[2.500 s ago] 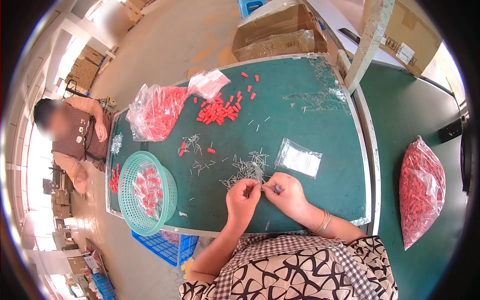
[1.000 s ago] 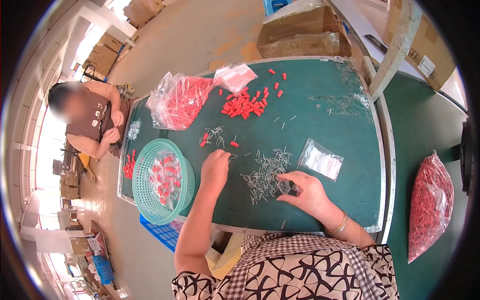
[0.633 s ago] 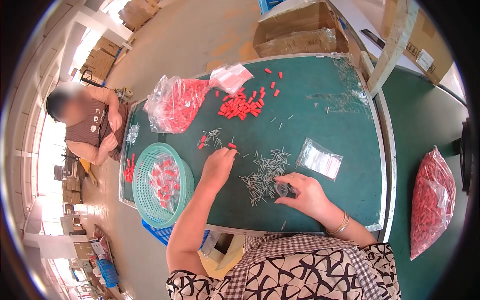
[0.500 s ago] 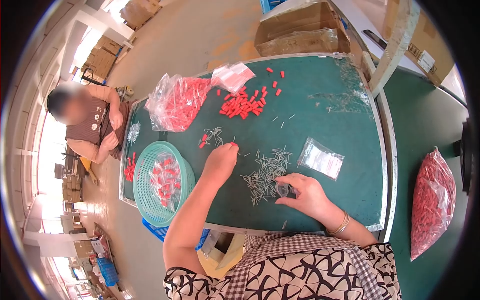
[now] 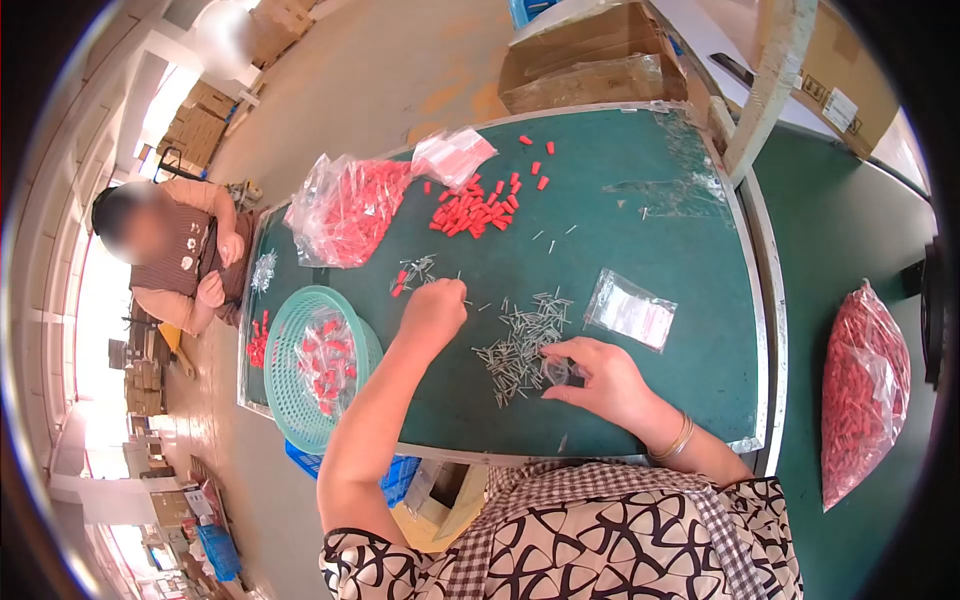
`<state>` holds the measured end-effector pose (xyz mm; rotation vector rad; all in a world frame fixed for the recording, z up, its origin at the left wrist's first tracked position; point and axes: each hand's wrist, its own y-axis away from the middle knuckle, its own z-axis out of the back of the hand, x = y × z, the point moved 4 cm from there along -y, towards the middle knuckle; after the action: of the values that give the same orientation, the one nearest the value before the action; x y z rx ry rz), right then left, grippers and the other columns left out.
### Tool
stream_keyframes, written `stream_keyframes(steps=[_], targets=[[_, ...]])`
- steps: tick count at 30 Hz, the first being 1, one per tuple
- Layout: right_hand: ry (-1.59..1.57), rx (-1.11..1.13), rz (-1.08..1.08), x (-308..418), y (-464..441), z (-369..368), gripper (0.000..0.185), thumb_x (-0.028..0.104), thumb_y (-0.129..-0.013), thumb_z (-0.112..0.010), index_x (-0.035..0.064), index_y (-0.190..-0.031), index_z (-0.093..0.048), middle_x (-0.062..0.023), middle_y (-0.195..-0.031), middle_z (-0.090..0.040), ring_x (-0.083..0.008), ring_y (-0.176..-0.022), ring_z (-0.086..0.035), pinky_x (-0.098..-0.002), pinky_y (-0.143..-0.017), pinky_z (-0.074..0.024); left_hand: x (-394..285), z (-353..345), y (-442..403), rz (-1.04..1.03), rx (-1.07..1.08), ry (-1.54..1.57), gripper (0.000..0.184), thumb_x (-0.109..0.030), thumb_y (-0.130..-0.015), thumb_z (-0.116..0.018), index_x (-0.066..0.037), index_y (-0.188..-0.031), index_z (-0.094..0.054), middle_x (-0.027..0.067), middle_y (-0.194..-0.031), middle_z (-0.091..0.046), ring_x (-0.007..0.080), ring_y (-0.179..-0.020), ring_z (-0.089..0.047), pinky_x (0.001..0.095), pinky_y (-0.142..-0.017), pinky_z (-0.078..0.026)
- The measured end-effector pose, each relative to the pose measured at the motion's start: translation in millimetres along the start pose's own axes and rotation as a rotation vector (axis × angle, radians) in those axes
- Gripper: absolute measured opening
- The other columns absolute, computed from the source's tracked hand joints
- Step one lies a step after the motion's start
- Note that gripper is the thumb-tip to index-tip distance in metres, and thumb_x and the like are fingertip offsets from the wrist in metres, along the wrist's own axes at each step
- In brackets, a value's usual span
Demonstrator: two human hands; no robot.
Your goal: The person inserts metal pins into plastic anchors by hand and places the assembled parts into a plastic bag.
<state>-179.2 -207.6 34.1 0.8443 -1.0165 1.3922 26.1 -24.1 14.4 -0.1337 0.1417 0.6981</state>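
Note:
My left hand (image 5: 433,318) is closed, its fingertips pressed together beside a small group of screws (image 5: 421,268) with a couple of red plugs (image 5: 401,278). What its fingers hold, if anything, is hidden. Between the thumb and fingers of my right hand (image 5: 603,378) is a small clear plastic bag (image 5: 560,372), partly covered by the hand. That hand rests at the right edge of a larger pile of screws (image 5: 515,345). Farther back lies a heap of red plugs (image 5: 468,212).
On the green table (image 5: 540,430) are a large bag of red plugs (image 5: 355,210), flat clear bags (image 5: 632,310) and a turquoise basket (image 5: 287,400) containing filled bags. Another person (image 5: 180,250) works at the left end. A full bag of red plugs (image 5: 865,400) lies at right.
A red piece seen at my left fingertips no longer shows there. The left hand has shifted slightly toward the left; my right hand keeps its grip on the clear bag.

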Motion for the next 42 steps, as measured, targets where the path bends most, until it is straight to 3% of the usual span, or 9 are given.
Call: stream_keyframes(steps=[4, 7, 16, 24, 27, 30, 34, 40, 42], targets=[[-0.019, -0.017, -0.079, -5, -2, 3, 0.049, 0.022, -0.071, -0.082, 0.0088, -0.115, -0.065, -0.0068, -0.101, -0.068, -0.0231, -0.073, -0.062, -0.0326, -0.066, -0.0516, -32, 30, 11, 0.293, -0.018, 0.456, 0.009, -0.002, -0.078, -0.063, -0.002, -0.087, -0.064, 0.0116, -0.081, -0.066, 0.0200, -0.072, -0.065, 0.0308, -0.066, -0.053], [-0.027, -0.009, -0.107, -5, -3, 2, 0.050, 0.023, -0.071, -0.082, 0.0086, -0.115, -0.065, -0.0067, -0.101, -0.068, -0.0225, -0.074, -0.061, -0.0324, -0.067, -0.0513, -83, 33, 29, 0.335, 0.055, 0.974, 0.010, 0.005, -0.080, -0.065, 0.001, -0.089, -0.063, -0.0018, -0.078, -0.062, 0.0043, -0.073, -0.060, 0.0206, -0.066, -0.050], [-0.037, -0.044, -0.062, -7, -3, 1, 0.048, 0.016, -0.070, -0.082, 0.0091, -0.114, -0.065, -0.0072, -0.102, -0.067, -0.0219, -0.076, -0.062, -0.0317, -0.067, -0.0514, -132, 17, 45, -0.007, -0.109, 0.856, 0.015, 0.008, -0.076, -0.068, -0.001, -0.088, -0.064, 0.0061, -0.084, -0.065, 0.0124, -0.072, -0.064, 0.0234, -0.064, -0.051], [-0.049, -0.042, -0.091, -5, -2, 3, 0.048, 0.016, -0.070, -0.082, 0.0095, -0.115, -0.065, -0.0073, -0.102, -0.067, -0.0227, -0.079, -0.063, -0.0320, -0.067, -0.0515, -133, 25, 46, -0.029, -0.233, 0.848, 0.015, 0.006, -0.080, -0.068, -0.002, -0.093, -0.067, 0.0073, -0.087, -0.066, 0.0147, -0.068, -0.062, 0.0251, -0.058, -0.050], [-0.023, -0.070, -0.067, -6, -1, 3, 0.049, 0.015, -0.070, -0.082, 0.0098, -0.116, -0.065, -0.0056, -0.100, -0.068, -0.0189, -0.077, -0.062, -0.0301, -0.066, -0.0508, -120, 23, 47, 0.098, -0.265, 0.898, 0.015, 0.007, -0.080, -0.067, -0.001, -0.093, -0.067, 0.0073, -0.089, -0.066, 0.0138, -0.072, -0.063, 0.0234, -0.061, -0.049], [-0.277, -0.087, -0.142, -8, -1, 9, 0.050, 0.011, -0.071, -0.082, 0.0101, -0.117, -0.065, -0.0029, -0.098, -0.069, -0.0124, -0.075, -0.058, -0.0262, -0.064, -0.0483, -108, 14, 50, 0.203, -0.292, 0.866, 0.014, 0.007, -0.081, -0.066, 0.000, -0.093, -0.067, 0.0069, -0.088, -0.066, 0.0124, -0.070, -0.061, 0.0225, -0.062, -0.047], [-0.535, -0.170, -0.102, -18, -1, 11, 0.055, -0.005, -0.068, -0.081, 0.0082, -0.119, -0.065, 0.0020, -0.098, -0.066, 0.0010, -0.063, -0.037, -0.0163, -0.054, -0.0374, -97, -3, 53, 0.232, -0.190, 0.634, 0.016, 0.000, -0.081, -0.068, -0.002, -0.097, -0.068, 0.0080, -0.089, -0.065, 0.0155, -0.066, -0.060, 0.0263, -0.061, -0.048], [-0.363, -0.099, -0.080, -12, 0, 12, 0.053, 0.009, -0.069, -0.084, 0.0114, -0.119, -0.065, 0.0011, -0.099, -0.068, -0.0036, -0.064, -0.044, -0.0203, -0.053, -0.0420, -109, -16, 41, 0.054, -0.053, 0.246, 0.011, -0.005, -0.078, -0.068, -0.003, -0.088, -0.062, 0.0129, -0.087, -0.059, 0.0332, -0.083, -0.062, 0.0424, -0.071, -0.050], [-0.323, -0.080, -0.047, -11, 0, 13, 0.053, 0.011, -0.068, -0.085, 0.0118, -0.117, -0.065, 0.0006, -0.098, -0.068, -0.0056, -0.062, -0.045, -0.0213, -0.052, -0.0427, -111, -17, 39, 0.032, -0.047, 0.224, 0.008, -0.005, -0.079, -0.066, -0.003, -0.084, -0.061, 0.0128, -0.084, -0.057, 0.0329, -0.082, -0.061, 0.0425, -0.070, -0.050]])
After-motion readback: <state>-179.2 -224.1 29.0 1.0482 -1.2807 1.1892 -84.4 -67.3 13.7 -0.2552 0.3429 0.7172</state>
